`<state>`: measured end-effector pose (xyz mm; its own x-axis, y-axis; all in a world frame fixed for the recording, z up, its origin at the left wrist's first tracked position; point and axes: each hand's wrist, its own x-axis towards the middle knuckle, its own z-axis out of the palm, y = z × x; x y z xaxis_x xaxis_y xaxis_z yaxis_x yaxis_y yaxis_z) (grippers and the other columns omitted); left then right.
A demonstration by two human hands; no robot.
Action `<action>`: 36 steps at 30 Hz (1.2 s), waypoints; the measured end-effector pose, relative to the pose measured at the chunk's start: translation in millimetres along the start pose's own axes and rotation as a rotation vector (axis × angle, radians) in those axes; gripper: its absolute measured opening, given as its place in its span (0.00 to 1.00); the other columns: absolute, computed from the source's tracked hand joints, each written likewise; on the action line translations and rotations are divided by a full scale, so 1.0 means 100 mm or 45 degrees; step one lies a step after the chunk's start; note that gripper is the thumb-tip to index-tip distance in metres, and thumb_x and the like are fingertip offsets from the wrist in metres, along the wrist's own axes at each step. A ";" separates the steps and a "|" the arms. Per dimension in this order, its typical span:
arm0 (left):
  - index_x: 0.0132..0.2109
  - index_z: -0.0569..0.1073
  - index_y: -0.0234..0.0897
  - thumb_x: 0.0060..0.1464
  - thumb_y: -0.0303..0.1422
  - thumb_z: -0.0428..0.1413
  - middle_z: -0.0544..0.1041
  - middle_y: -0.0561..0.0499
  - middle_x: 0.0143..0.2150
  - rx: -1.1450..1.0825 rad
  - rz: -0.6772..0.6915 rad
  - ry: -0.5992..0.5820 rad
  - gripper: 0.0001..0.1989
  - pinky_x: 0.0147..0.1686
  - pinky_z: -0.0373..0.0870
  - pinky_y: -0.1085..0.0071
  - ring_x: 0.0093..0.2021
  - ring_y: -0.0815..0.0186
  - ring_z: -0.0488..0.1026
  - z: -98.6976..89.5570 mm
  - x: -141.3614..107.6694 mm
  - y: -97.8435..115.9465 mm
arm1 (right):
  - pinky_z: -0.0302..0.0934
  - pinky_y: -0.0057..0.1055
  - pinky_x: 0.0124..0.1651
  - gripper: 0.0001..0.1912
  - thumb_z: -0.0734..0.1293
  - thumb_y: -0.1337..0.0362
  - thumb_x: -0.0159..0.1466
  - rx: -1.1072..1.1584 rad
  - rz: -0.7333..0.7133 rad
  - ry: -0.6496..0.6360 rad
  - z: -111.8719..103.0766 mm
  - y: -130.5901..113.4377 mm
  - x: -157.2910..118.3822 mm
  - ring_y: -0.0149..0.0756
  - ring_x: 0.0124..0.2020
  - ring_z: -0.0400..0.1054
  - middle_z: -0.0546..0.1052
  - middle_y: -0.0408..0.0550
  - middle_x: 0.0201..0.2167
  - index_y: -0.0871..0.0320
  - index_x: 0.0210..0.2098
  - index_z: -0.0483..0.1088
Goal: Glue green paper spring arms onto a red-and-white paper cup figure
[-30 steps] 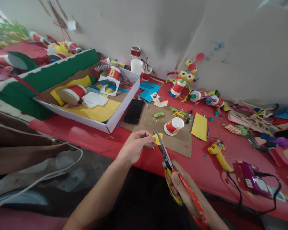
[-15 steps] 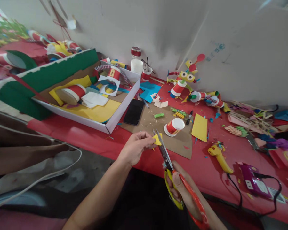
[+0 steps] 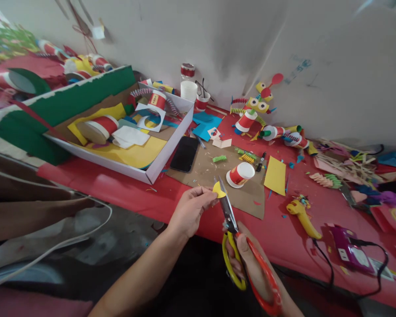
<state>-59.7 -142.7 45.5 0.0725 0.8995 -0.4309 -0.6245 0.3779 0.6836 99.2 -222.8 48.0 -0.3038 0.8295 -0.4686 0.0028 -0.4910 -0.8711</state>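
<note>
My left hand (image 3: 192,208) pinches a small piece of yellow paper (image 3: 219,189) between thumb and fingers. Wrapped round the red and yellow handles is my right hand (image 3: 251,255), holding a pair of scissors (image 3: 229,215) that points away from me. The blades are at the paper's right edge, slightly parted. Just beyond them a red and white paper cup (image 3: 240,175) stands upside down on a brown cardboard sheet (image 3: 214,169). Folded green paper strips (image 3: 219,158) and a black marker (image 3: 260,162) lie behind and beside the cup.
On the left a white box (image 3: 148,176) holds paper scraps and cups. A black phone (image 3: 185,154) lies beside it. To the right are a yellow paper sheet (image 3: 275,175), a yellow glue gun (image 3: 303,218) and a purple device (image 3: 350,248) with a black cord. Cup figures (image 3: 246,119) stand by the wall.
The yellow piece has turned in my left fingers and now shows a rounder outline. My left hand has shifted slightly right. The scissor blades have drawn closer together.
</note>
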 end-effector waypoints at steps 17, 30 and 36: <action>0.24 0.73 0.31 0.40 0.29 0.65 0.74 0.51 0.26 0.021 -0.008 -0.047 0.07 0.34 0.67 0.75 0.29 0.72 0.71 0.00 0.00 0.04 | 0.43 0.20 0.16 0.23 0.59 0.40 0.62 -0.025 -0.044 0.062 0.05 0.02 0.01 0.21 0.15 0.44 0.53 0.32 0.18 0.55 0.31 0.56; 0.24 0.73 0.31 0.38 0.29 0.66 0.77 0.50 0.29 0.003 -0.038 -0.018 0.09 0.34 0.68 0.74 0.29 0.71 0.73 0.02 0.00 0.03 | 0.42 0.19 0.15 0.24 0.61 0.39 0.60 -0.052 -0.003 0.173 0.11 -0.05 -0.01 0.20 0.14 0.44 0.53 0.31 0.17 0.54 0.32 0.57; 0.23 0.73 0.31 0.36 0.28 0.68 0.77 0.50 0.28 -0.041 -0.056 0.006 0.10 0.37 0.71 0.74 0.31 0.70 0.75 0.02 0.01 0.04 | 0.43 0.17 0.14 0.25 0.61 0.38 0.59 -0.032 0.054 0.208 0.12 -0.04 -0.01 0.19 0.14 0.43 0.54 0.31 0.18 0.53 0.36 0.56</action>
<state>-60.5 -140.1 48.7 0.0971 0.8810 -0.4631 -0.6456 0.4099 0.6443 88.7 -225.1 53.8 -0.1443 0.8413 -0.5210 0.0368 -0.5215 -0.8524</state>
